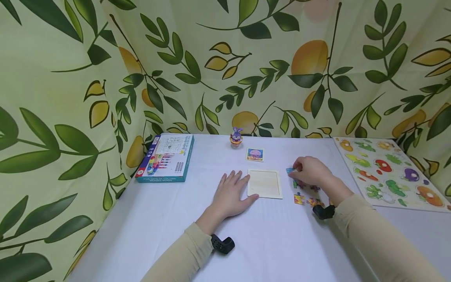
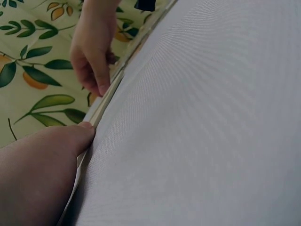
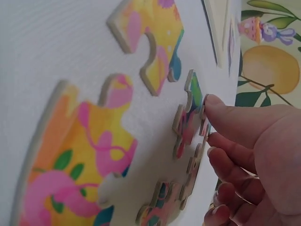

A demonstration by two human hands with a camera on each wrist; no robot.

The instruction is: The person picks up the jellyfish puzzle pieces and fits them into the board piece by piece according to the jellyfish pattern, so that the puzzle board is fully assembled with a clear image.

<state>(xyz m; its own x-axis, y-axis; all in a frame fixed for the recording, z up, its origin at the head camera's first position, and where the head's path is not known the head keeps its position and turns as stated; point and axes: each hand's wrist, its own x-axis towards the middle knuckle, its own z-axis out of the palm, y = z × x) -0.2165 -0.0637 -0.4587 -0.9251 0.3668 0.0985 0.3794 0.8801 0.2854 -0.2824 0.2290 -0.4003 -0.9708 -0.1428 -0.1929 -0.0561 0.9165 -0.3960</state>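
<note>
My left hand (image 1: pixel 230 196) lies flat on the white cloth with fingers spread, its fingertips and thumb at the left edge of a pale square puzzle tray (image 1: pixel 265 184). Nothing lies inside the tray. To its right, my right hand (image 1: pixel 310 171) pinches a small blue-edged jigsaw piece (image 1: pixel 290 170) between thumb and fingers, low over the table. Several colourful jigsaw pieces (image 1: pixel 299 199) lie under and in front of that hand, some hidden by it. In the right wrist view, a yellow and pink piece (image 3: pixel 162 35) lies flat near the thumb.
Behind the tray are a small picture card (image 1: pixel 255 154) and a purple rabbit figure (image 1: pixel 236 138) in a cup-like base. A boxed set (image 1: pixel 165 158) stands at the back left. A fruit and vegetable board (image 1: pixel 391 172) lies at the right. A leaf-patterned curtain (image 1: pixel 218 70) closes the back.
</note>
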